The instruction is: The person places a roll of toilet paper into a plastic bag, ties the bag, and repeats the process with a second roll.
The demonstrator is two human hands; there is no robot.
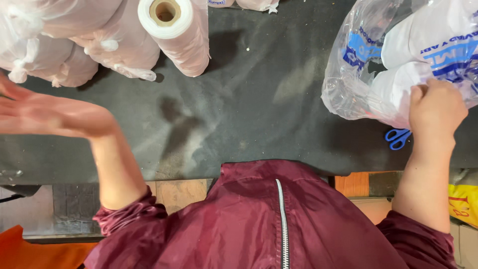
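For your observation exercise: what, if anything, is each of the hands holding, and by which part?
The right hand grips the clear plastic bag of white packets at its near edge. The left hand is open and flat, holding nothing.

Looking like a small shop's packing counter, or a market stall

A dark, dusty worktop (259, 99) is carrying a roll of thin plastic bags (174, 30), a heap of knotted, filled bags (64, 50), a big clear sack of printed white packs (398, 55) and blue scissors (397, 137) lying at the edge.
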